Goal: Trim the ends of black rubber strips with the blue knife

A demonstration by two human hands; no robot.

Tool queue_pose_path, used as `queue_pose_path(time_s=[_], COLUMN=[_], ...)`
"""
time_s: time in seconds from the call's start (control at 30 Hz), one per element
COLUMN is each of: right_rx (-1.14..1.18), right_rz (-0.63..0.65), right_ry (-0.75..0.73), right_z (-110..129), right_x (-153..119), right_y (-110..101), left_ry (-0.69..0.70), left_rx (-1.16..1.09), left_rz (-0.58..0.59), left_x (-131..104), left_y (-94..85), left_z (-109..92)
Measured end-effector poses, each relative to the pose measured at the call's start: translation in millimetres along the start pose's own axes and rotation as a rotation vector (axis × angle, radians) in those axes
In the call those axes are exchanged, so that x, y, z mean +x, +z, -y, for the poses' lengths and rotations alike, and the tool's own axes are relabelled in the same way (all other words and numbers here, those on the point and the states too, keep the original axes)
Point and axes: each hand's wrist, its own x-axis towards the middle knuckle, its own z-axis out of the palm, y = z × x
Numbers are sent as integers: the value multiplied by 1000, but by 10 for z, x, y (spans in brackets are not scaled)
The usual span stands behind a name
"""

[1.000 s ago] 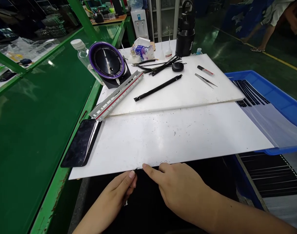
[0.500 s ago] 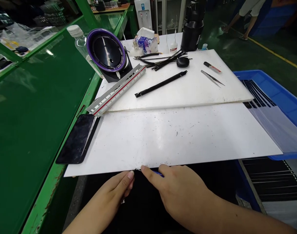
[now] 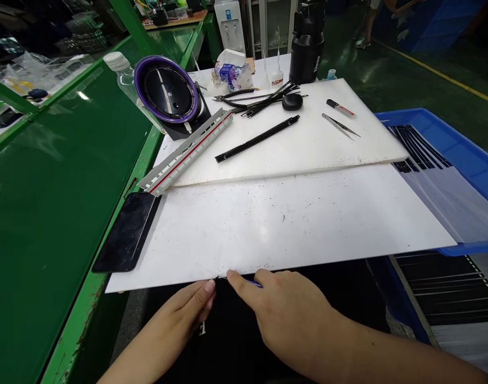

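Observation:
My left hand [image 3: 183, 314] and my right hand [image 3: 292, 314] meet at the near edge of a large thin white board [image 3: 287, 224]. The fingertips of both hands almost touch at that edge. A small blue item [image 3: 252, 283] shows under my right index finger, which presses on it. The fingers of my left hand lie together, and what they hold, if anything, is hidden. Farther back, a long black strip [image 3: 257, 138] lies on a thicker white board [image 3: 319, 149].
A grey ruler-like bar [image 3: 188, 152], a dark phone [image 3: 126, 232], a purple-rimmed dish [image 3: 166, 90] and a clear bottle [image 3: 121, 72] sit at the left. Tweezers [image 3: 340, 126], a cutter [image 3: 340, 108], pliers [image 3: 231, 97] and a black flask [image 3: 308, 42] lie behind. A blue crate [image 3: 460, 154] is on the right, a green conveyor [image 3: 60, 186] on the left.
Both hands have stayed at the board's near edge. A blue item has come into sight under my right index finger. The view has shifted slightly.

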Motion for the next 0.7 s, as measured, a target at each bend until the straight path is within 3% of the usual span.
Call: queue_pose_path(time_s=[0.43, 0.7], right_rx=[-39, 24], right_rz=[-23, -94], right_ry=[-10, -3], right_z=[40, 47], right_x=[0, -62], right_y=[32, 67], left_ry=[6, -66], left_rx=[-33, -102], left_rz=[-55, -12], left_x=[-47, -9], left_y=[61, 33], left_z=[-73, -7])
